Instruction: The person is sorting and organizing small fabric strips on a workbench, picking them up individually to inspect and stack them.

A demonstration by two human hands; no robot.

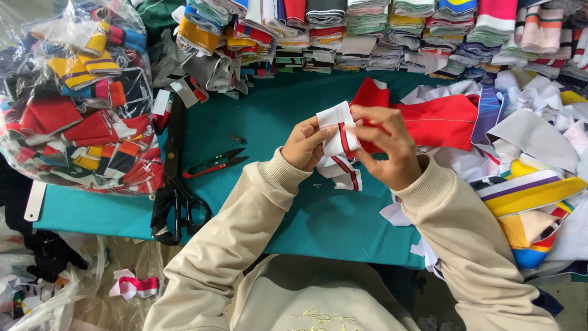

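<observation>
Mid-fold, I reckon: my left hand (304, 145) & right hand (384, 147) both pinch the white rib strip w/ red-black stripe (339, 142), held just above the teal table (275, 116). Next needs edges squared, grip kept tight; thread snips (215, 163) lie nearby

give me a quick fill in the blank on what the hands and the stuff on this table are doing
1. Both hands, the left hand and the right hand, hold a white knitted strip with red and ____ stripes.
2. The small thread snips with red handles lie on the ____ table cover.
3. The clear plastic bag of folded pieces lies at the person's ____ side.
4. The large black scissors lie ____ the bag and the left forearm.

Missing words: black; teal; left; between
</observation>
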